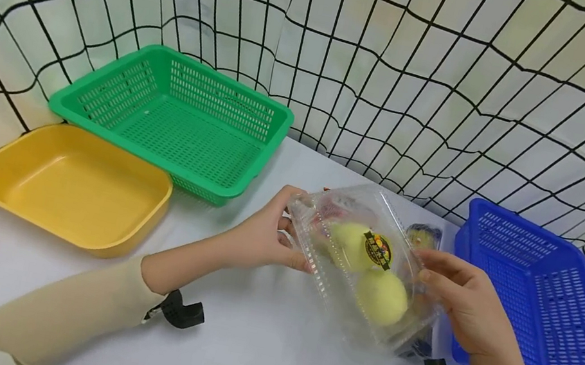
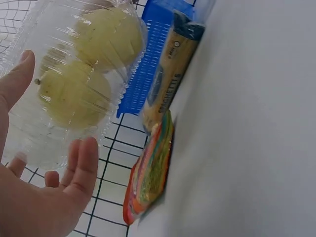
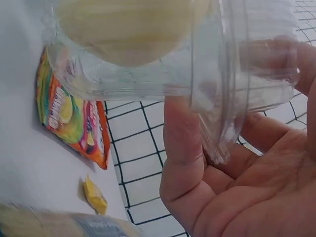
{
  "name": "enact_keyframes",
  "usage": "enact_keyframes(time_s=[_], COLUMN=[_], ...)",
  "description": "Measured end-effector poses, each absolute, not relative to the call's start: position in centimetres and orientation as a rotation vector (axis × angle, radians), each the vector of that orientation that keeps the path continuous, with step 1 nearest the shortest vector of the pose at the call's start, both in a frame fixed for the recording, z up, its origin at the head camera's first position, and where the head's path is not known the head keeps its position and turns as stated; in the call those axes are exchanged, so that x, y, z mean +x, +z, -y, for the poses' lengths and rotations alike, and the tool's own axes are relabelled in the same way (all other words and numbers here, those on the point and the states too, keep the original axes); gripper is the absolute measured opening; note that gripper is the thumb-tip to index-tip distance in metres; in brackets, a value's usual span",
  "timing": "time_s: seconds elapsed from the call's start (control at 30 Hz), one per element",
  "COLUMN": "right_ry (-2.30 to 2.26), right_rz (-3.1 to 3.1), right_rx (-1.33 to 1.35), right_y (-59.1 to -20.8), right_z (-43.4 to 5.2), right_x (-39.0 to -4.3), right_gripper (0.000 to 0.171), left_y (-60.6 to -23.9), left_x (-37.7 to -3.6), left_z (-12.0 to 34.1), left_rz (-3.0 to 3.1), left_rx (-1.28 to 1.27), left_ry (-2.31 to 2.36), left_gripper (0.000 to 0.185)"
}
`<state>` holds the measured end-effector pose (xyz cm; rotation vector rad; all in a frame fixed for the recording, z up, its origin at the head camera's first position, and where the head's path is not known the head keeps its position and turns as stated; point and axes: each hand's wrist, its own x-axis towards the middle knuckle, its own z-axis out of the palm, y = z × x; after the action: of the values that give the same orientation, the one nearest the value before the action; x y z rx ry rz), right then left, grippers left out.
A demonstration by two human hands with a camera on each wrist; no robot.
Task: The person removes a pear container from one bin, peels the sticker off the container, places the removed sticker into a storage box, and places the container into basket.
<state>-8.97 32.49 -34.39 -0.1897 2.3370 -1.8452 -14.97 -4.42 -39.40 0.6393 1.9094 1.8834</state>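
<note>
A clear plastic clamshell box (image 1: pixel 335 288) hangs tilted over the white table, with pale yellow round fruits (image 1: pixel 382 297) inside and a dark label (image 1: pixel 378 250) on its lid. My right hand (image 1: pixel 473 302) pinches its right end, thumb on top; in the right wrist view, fingers (image 3: pixel 182 143) press under the box's rim. At the opposite end is my left hand (image 1: pixel 266 233), thumb and fingers spread around the box's edge. Seen from the left wrist, those fingers (image 2: pixel 84 168) are loosely extended, with their tips right at the clear plastic.
A blue basket (image 1: pixel 558 308) stands at the right, a green basket (image 1: pixel 201 134) at the back left and a yellow tub (image 1: pixel 71 186) before it. Beyond the box lie a spaghetti packet (image 2: pixel 173 66), a colourful snack bag (image 2: pixel 150 170) and a small yellow packet (image 3: pixel 95 196). Black wire mesh (image 1: pixel 349 62) borders the table.
</note>
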Motion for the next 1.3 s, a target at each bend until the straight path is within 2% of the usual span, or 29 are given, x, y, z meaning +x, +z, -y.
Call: enact_keyframes(time_s=[0.33,0.57,0.77,0.83,1.03,1.3], right_ry=[-1.554,-1.525,-1.472,-1.455,-1.443,-1.359], right_rz=[-2.392,-2.345,-2.373,-2.388,-2.408,-2.447], right_rx=[-0.284,-0.289,-0.299,-0.293,-0.295,-0.371], right_y=[-34.9,-35.9,-37.2,-37.6,-38.0,-37.9], right_z=[-29.7,-28.2,-27.3,-27.0,-26.7,-27.1], right_x=[-9.0,-9.2,-9.4,-9.5,-9.8,-9.9], right_gripper=[0.036,0.035,0.034,0.033,0.033,0.034], left_y=[-41.2,-42.2,-43.0,-43.3,-44.1,-44.1], left_x=[-11.4,-10.5,-10.3,-10.3,-10.6,-10.5], left_z=[8.1,10.2,10.9,11.1,11.4,11.7], left_rz=[-2.221,-2.103,-2.135,-2.228,-2.390,-2.298], left_rx=[0.653,0.615,0.702,0.776,1.004,0.997], left_ry=[1.760,1.837,1.762,1.664,1.445,1.360], left_gripper=[0.101,0.087,0.123,0.127,0.111,0.104])
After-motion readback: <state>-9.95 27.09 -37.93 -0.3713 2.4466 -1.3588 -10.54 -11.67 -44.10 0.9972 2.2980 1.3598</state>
